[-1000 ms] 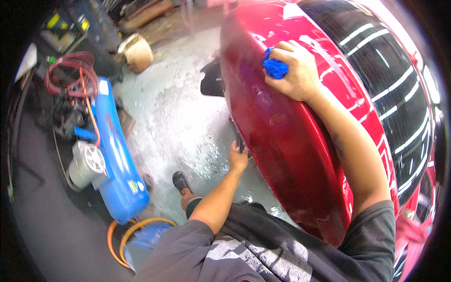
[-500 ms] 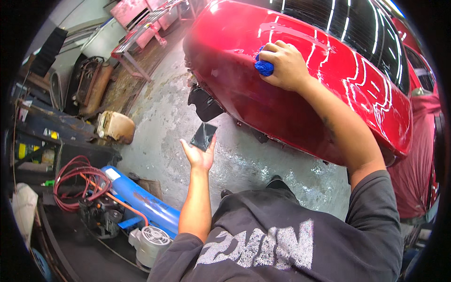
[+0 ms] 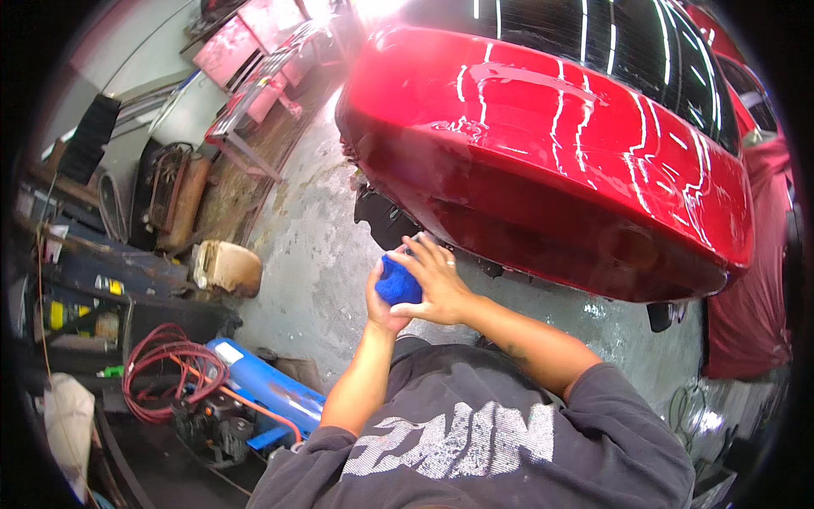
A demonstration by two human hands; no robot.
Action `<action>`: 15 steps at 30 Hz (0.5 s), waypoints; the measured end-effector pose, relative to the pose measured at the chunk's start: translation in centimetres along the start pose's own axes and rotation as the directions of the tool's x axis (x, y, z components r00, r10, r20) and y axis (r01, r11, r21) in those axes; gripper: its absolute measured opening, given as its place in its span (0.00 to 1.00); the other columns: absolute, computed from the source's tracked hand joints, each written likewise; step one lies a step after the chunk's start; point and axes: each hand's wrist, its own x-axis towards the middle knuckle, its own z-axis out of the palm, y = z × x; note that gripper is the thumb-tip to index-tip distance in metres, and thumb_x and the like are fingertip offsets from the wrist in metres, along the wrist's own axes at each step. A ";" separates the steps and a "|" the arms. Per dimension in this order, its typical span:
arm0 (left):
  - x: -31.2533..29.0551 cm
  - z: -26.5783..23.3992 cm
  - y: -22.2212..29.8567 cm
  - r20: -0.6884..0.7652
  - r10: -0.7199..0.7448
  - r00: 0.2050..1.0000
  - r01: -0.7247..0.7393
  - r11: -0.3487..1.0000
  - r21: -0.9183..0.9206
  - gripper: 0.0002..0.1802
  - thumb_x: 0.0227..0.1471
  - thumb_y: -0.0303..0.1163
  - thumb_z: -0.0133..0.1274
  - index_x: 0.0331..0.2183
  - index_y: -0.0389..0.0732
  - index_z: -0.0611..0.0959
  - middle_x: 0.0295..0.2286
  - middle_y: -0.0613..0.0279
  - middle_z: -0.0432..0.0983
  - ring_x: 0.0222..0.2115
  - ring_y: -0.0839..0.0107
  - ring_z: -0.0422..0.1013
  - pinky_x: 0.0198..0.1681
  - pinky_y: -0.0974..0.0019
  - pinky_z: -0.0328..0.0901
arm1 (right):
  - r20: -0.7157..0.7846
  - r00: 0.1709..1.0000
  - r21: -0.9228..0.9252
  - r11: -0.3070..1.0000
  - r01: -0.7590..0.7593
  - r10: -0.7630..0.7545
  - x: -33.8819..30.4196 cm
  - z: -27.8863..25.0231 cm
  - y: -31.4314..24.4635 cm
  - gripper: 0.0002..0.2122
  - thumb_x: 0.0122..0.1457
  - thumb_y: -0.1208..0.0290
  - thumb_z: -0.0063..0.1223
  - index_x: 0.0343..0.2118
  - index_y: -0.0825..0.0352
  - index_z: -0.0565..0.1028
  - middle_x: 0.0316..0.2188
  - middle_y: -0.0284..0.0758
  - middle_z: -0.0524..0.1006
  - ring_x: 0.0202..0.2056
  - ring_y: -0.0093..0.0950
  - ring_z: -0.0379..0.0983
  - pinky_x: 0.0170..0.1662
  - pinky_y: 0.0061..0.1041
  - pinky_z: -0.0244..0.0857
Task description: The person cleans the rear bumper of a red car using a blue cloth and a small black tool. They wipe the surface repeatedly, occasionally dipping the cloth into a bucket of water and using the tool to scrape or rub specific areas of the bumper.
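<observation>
A bunched blue cloth (image 3: 398, 284) sits between my two hands, low in front of my chest. My left hand (image 3: 378, 299) cups it from the left, its fingers mostly hidden behind the cloth. From the right, my right hand (image 3: 441, 284) wraps it with the thumb below and the fingers over the top. The dark flat sheet that my left hand held earlier cannot be seen now. Beyond my hands stands the rear of a red car (image 3: 543, 161), its upper panel wet and shiny.
At the lower left lie a blue cylindrical tank (image 3: 267, 377), a coiled red hose (image 3: 165, 373) and a motor (image 3: 212, 424). A stained plastic container (image 3: 227, 268) rests on the grey floor. Red fabric (image 3: 750, 280) hangs at the right. A metal stand (image 3: 246, 119) stands far left.
My right hand has left the car's panel and come down and left with the blue cloth to meet my left hand. The dark sheet has gone out of sight.
</observation>
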 end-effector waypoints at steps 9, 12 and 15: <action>5.5 -1.6 10.7 0.207 -0.648 0.733 0.566 0.749 0.344 0.44 0.66 0.56 0.56 0.75 0.53 0.61 0.59 0.37 0.74 0.51 0.24 0.77 0.41 0.38 0.81 | 0.383 0.567 0.700 0.171 -0.693 0.729 -0.8 6.9 6.1 0.20 0.70 0.50 0.65 0.52 0.63 0.80 0.49 0.36 0.83 0.47 0.28 0.78 0.51 0.38 0.72; 7.8 -2.7 12.9 0.181 -0.723 0.667 0.639 0.679 0.362 0.39 0.66 0.55 0.57 0.72 0.62 0.65 0.58 0.39 0.75 0.51 0.23 0.77 0.41 0.36 0.82 | 0.150 0.503 0.838 0.161 -0.522 0.851 -1.4 9.6 6.0 0.10 0.72 0.57 0.62 0.46 0.56 0.80 0.44 0.26 0.82 0.44 0.22 0.76 0.47 0.35 0.71; 8.9 -5.0 14.6 0.205 -0.742 0.639 0.682 0.669 0.295 0.32 0.66 0.56 0.58 0.66 0.63 0.72 0.58 0.39 0.75 0.52 0.25 0.77 0.40 0.36 0.81 | -0.035 0.214 0.900 0.124 -0.418 0.976 -5.4 9.5 6.9 0.09 0.74 0.59 0.58 0.49 0.57 0.79 0.45 0.25 0.82 0.40 0.21 0.77 0.38 0.27 0.75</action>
